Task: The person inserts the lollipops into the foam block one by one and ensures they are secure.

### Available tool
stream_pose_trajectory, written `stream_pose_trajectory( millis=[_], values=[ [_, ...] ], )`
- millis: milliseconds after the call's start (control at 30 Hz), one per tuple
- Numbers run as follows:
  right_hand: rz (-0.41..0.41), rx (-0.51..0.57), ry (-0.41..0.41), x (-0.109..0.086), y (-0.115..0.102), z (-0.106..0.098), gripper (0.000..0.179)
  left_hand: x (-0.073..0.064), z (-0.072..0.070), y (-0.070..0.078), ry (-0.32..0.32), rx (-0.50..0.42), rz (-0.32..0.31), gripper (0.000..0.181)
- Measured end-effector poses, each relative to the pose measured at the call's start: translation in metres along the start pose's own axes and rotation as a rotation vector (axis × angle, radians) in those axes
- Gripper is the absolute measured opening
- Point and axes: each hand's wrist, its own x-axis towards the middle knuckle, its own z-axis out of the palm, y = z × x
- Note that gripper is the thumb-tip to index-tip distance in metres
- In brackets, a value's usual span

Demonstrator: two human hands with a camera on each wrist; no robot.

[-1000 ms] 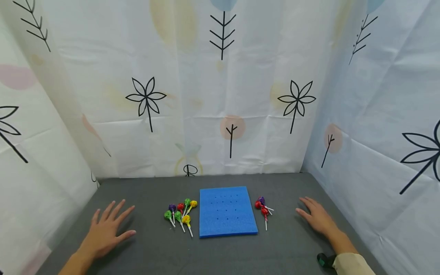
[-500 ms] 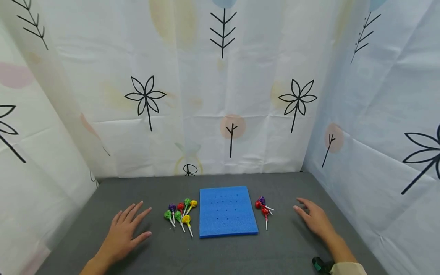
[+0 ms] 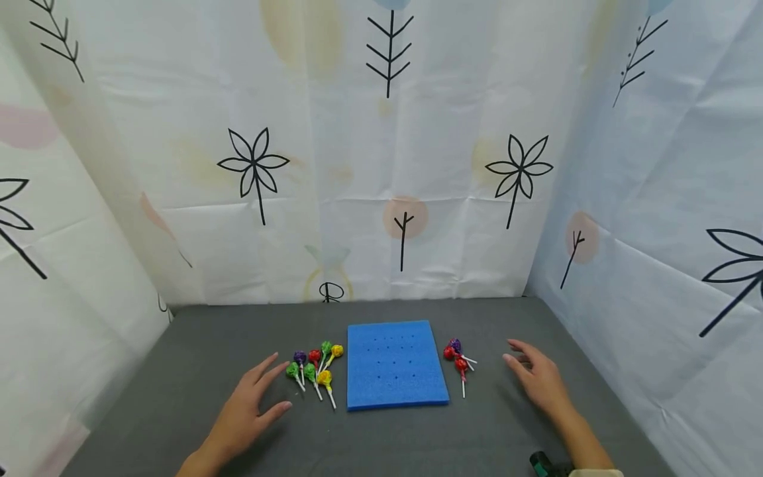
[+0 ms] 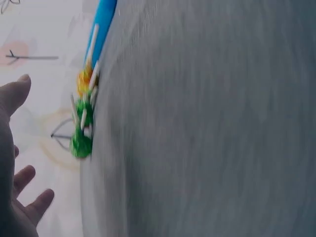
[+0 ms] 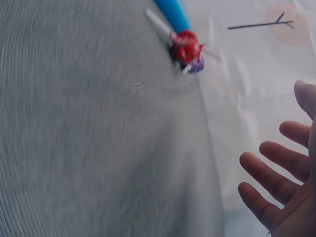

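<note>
My left hand (image 3: 241, 412), open and holding nothing, hovers just left of a cluster of wrapped lollipops, its fingertips near a green lollipop (image 3: 293, 371). That cluster also has a purple lollipop (image 3: 300, 358), a red lollipop (image 3: 314, 357) and yellow lollipops, one yellow lollipop (image 3: 324, 378) lying closest to the front. Right of the blue foam board (image 3: 396, 389) lie red and purple lollipops, among them a red lollipop (image 3: 461, 365). My right hand (image 3: 539, 381) is over the table to their right, fingers relaxed and holding nothing. In the right wrist view its fingers (image 5: 269, 175) spread apart.
Rows of small holes dot the foam board's top. The grey tabletop (image 3: 381, 444) meets a patterned white curtain (image 3: 357, 165) at the back and on both sides. A dark band with a green part (image 3: 542, 465) is at my right wrist.
My left hand has moved right, from the table's left side up to the lollipop cluster. My right hand has shifted slightly left. The lollipops and board stay in place.
</note>
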Motion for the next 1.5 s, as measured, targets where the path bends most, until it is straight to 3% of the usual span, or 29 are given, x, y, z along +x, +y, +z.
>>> stream_pose_trajectory(
  millis=[267, 700, 800, 967, 1033, 1233, 1500],
  values=[
    [-0.021, 0.008, 0.068, -0.008, -0.019, 0.006, 0.034, 0.004, 0.014, 0.033, 0.163, -0.155, 0.048, 0.067],
    [-0.009, 0.054, 0.094, -0.006, -0.044, 0.017, 0.037, 0.016, 0.029, 0.070, 0.194, -0.436, 0.036, 0.061],
    [-0.027, 0.056, 0.108, -0.005, -0.046, 0.019, 0.036, 0.021, 0.023, 0.086, 0.211, -0.535, 0.008, 0.060],
    [-0.022, 0.096, 0.112, 0.002, -0.051, 0.021, 0.033, 0.026, 0.035, 0.089, 0.199, -0.686, -0.122, 0.059],
    [-0.003, 0.121, 0.102, 0.006, -0.052, 0.022, 0.033, 0.027, 0.045, 0.085, 0.174, -0.690, -0.177, 0.057],
    [0.090, 0.157, 0.035, 0.021, -0.049, 0.027, 0.038, 0.031, 0.057, 0.093, 0.088, -0.594, -0.310, 0.059],
    [0.180, 0.130, -0.069, 0.043, -0.038, 0.037, 0.041, 0.035, 0.069, 0.101, 0.010, -0.506, -0.363, 0.059]
  ],
)
